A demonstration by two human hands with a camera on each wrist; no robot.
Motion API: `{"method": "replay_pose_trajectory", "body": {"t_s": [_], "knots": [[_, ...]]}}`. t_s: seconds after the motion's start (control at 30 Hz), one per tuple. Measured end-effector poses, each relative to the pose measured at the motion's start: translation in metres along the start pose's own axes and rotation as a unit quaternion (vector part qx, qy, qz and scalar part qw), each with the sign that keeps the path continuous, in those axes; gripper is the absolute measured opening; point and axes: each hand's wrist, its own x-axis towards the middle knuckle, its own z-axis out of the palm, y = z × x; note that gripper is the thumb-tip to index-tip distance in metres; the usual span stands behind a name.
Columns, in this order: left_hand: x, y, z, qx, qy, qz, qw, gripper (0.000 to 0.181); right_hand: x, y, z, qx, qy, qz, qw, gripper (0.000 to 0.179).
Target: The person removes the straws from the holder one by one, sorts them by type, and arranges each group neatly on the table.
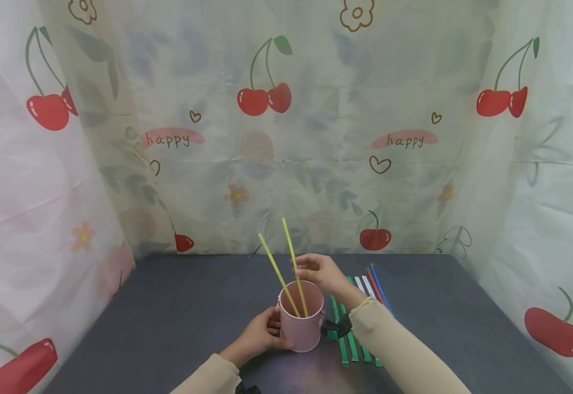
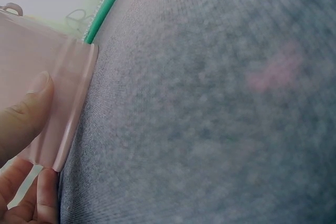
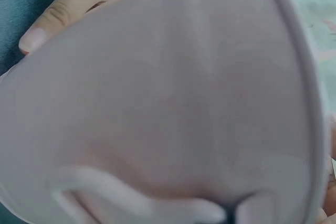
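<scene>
A pink bucket-like cup (image 1: 302,332) with small side handles stands upright on the dark table. My left hand (image 1: 262,335) grips its lower left side, the thumb in front; the left wrist view shows that thumb (image 2: 26,116) against the pink wall near the base. Two thin yellow sticks lean in the cup, a left one (image 1: 273,262) and a right one (image 1: 288,241). Above the rim, my right hand (image 1: 320,272) pinches the right stick, though its fingertips are partly hidden. In the right wrist view the cup's wall (image 3: 157,93) covers most of the frame.
Right of the cup, partly under my right forearm, lie several green strips (image 1: 344,350), white strips (image 1: 363,285), a red stick (image 1: 375,284) and a blue stick (image 1: 381,287). Patterned curtains (image 1: 311,180) enclose the table (image 1: 183,306) at the back and sides.
</scene>
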Motion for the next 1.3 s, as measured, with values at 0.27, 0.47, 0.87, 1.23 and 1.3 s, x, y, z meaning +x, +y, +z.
{"method": "replay_pose_trajectory", "body": {"t_s": [0.27,0.47,0.87,1.23,1.3], "knots": [[0.0,-0.001,0.001,-0.002,0.003,0.004,1.0,0.068,-0.002,-0.008,-0.008,0.063,0.029,-0.013,0.9975,0.035],[-0.002,0.0,0.001,-0.005,0.003,0.01,0.9999,0.068,-0.002,-0.014,-0.013,0.093,0.068,-0.002,0.9933,0.034],[-0.003,0.001,0.001,0.0,0.005,0.005,1.0,0.068,-0.003,-0.019,-0.023,0.135,0.086,-0.011,0.9871,0.038],[-0.002,-0.001,0.001,-0.006,0.004,0.018,0.9998,0.067,-0.004,-0.026,-0.033,0.152,0.101,-0.027,0.9828,0.04],[-0.002,0.0,0.001,-0.005,0.006,0.021,0.9997,0.067,-0.004,-0.026,-0.035,0.156,0.108,-0.028,0.9815,0.04]]}}
